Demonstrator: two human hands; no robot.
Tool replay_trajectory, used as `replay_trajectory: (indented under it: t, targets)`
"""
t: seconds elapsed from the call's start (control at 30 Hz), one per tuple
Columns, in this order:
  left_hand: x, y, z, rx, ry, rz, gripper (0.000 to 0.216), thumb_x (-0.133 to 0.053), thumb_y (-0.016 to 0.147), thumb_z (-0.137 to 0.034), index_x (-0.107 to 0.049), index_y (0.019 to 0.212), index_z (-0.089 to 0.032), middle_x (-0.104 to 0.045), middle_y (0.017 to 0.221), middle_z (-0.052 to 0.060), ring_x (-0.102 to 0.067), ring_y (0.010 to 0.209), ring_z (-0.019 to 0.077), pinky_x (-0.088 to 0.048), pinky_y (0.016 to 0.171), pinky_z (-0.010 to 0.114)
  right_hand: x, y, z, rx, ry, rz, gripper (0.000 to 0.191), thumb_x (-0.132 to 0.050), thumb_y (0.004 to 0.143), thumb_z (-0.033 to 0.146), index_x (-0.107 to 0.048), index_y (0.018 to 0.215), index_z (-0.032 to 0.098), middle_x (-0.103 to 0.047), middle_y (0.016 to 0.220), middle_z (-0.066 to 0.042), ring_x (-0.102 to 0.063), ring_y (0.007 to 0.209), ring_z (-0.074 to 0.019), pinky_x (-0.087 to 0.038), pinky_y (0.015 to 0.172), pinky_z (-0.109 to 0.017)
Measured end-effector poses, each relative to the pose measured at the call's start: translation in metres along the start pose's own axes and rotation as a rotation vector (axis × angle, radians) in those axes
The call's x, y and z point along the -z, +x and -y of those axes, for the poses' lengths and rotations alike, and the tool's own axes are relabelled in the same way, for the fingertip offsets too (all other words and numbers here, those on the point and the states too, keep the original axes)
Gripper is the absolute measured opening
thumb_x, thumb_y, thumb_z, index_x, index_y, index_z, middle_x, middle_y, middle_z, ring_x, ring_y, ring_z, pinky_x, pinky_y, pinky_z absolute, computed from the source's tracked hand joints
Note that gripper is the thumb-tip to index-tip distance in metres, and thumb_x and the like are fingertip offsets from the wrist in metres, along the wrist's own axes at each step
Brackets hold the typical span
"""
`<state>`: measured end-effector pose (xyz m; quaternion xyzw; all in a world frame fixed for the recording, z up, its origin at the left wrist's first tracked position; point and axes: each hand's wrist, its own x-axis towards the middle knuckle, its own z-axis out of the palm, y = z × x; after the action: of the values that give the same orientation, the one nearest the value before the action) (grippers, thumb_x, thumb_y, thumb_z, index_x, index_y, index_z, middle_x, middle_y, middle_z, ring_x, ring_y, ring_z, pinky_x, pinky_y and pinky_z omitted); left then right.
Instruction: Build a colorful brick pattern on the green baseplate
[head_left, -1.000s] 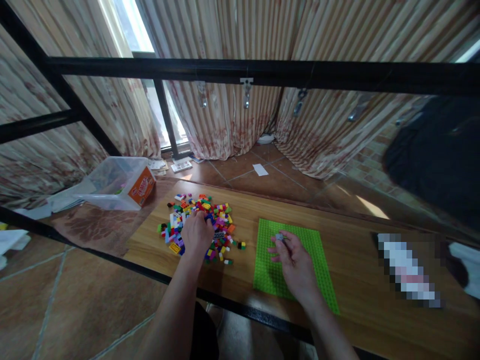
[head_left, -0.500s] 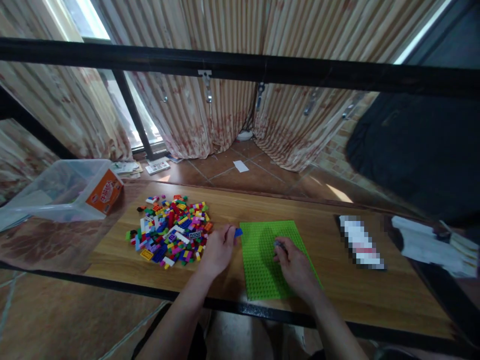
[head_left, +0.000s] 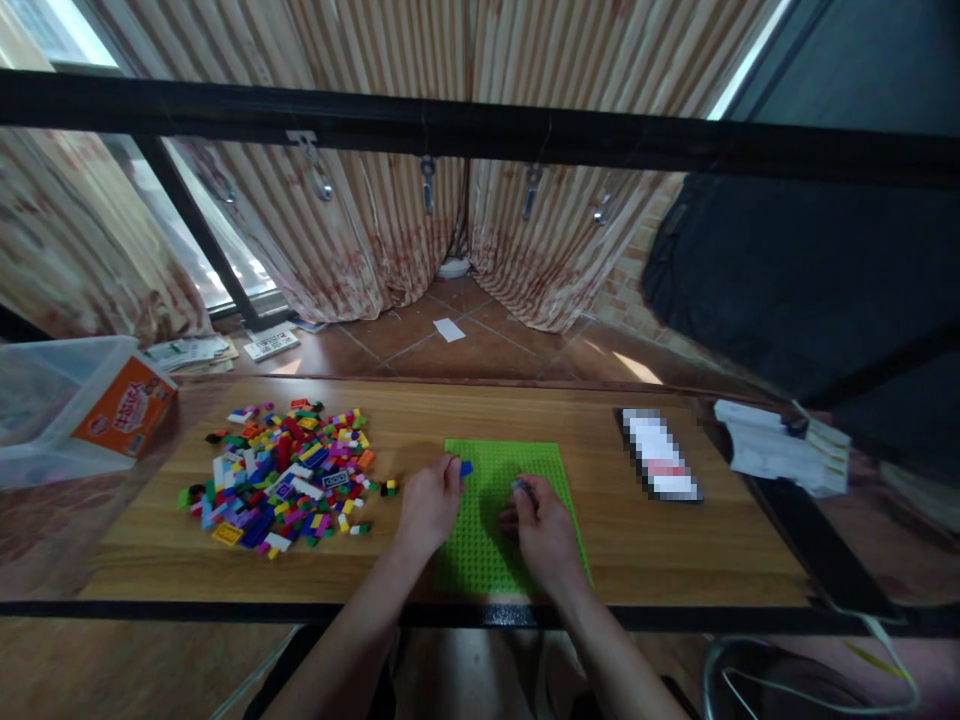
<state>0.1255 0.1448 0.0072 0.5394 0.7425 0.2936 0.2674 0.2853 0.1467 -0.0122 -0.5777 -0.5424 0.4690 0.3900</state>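
Observation:
A green studded baseplate (head_left: 551, 470) lies flat on the wooden table (head_left: 600, 545). My left hand (head_left: 429, 505) rests at the plate's left edge, fingers pinched on a small blue brick (head_left: 466, 467). My right hand (head_left: 544, 525) hovers over the plate's middle, pinching a small grey brick (head_left: 523, 486). A heap of several loose coloured bricks (head_left: 285, 470) spreads on the table to the left of my left hand.
A clear plastic tub with an orange label (head_left: 82, 405) stands at the far left. A blurred flat object (head_left: 660, 455) lies right of the plate, and white papers (head_left: 780, 450) sit beyond it. A black bar (head_left: 480, 125) crosses overhead.
My left hand left the brick heap with a blue brick and came to the plate's left edge. My right hand stayed over the plate with the grey brick. The view swung rightward.

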Motion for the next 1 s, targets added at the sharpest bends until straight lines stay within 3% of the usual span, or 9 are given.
replay_trajectory:
  t: [0.2, 0.37, 0.57, 0.67, 0.87, 1.0]
  targets:
    - [0.003, 0.006, 0.009, -0.023, -0.07, 0.035, 0.031, -0.037, 0.097, -0.03, -0.057, 0.076, -0.019, -0.065, 0.066, 0.002, -0.059, 0.058, 0.0133, -0.038, 0.058, 0.023, 0.0, 0.013, -0.003, -0.15, 0.209, 0.037, 0.038, -0.058, 0.08, 0.05, -0.056, 0.104, 0.019, -0.062, 0.075, 0.0, -0.062, 0.053, -0.0147, -0.053, 0.046, -0.028]
    - [0.004, 0.008, 0.01, -0.028, -0.341, 0.097, 0.032, -0.042, 0.092, -0.04, -0.056, 0.073, -0.019, -0.062, 0.062, 0.0, -0.053, 0.049, 0.0122, -0.038, 0.05, 0.023, 0.008, 0.022, 0.012, -0.158, 0.351, 0.039, 0.041, -0.068, 0.071, 0.049, -0.06, 0.098, 0.019, -0.064, 0.077, 0.0, -0.062, 0.057, -0.0132, -0.052, 0.049, -0.026]
    - [0.0, 0.008, 0.002, 0.04, -0.608, 0.189, 0.035, -0.049, 0.085, -0.05, -0.056, 0.073, -0.017, -0.06, 0.057, -0.002, -0.048, 0.044, 0.0094, -0.036, 0.045, 0.022, 0.009, 0.018, 0.034, -0.208, 0.677, 0.195, 0.033, -0.076, 0.063, 0.034, -0.066, 0.092, 0.022, -0.061, 0.079, 0.003, -0.057, 0.062, -0.0098, -0.045, 0.048, -0.02]
    - [-0.002, 0.006, -0.001, 0.032, -0.644, 0.22, 0.037, -0.051, 0.083, -0.051, -0.056, 0.07, -0.017, -0.059, 0.056, -0.002, -0.047, 0.043, 0.0085, -0.036, 0.044, 0.021, 0.006, 0.018, 0.032, -0.136, 0.521, 0.238, 0.036, -0.079, 0.063, 0.035, -0.068, 0.095, 0.023, -0.056, 0.066, 0.007, -0.048, 0.052, -0.0077, -0.036, 0.043, -0.019]
    - [-0.007, 0.003, 0.0, -0.01, -0.666, 0.253, 0.037, -0.05, 0.084, -0.049, -0.057, 0.067, -0.017, -0.058, 0.056, -0.002, -0.048, 0.045, 0.0085, -0.038, 0.045, 0.021, -0.001, 0.024, 0.021, 0.072, 0.14, 0.332, 0.025, -0.073, 0.072, 0.037, -0.073, 0.089, 0.018, -0.068, 0.07, 0.0, -0.057, 0.064, -0.0133, -0.045, 0.066, -0.028]
    - [-0.006, 0.008, 0.005, 0.044, -0.67, 0.181, 0.03, -0.046, 0.086, -0.043, -0.059, 0.077, -0.017, -0.062, 0.061, -0.001, -0.051, 0.046, 0.0096, -0.039, 0.046, 0.021, 0.007, 0.033, 0.015, 0.111, 0.004, 0.204, 0.027, -0.068, 0.074, 0.041, -0.073, 0.088, 0.019, -0.07, 0.076, -0.003, -0.06, 0.069, -0.0163, -0.047, 0.068, -0.031]
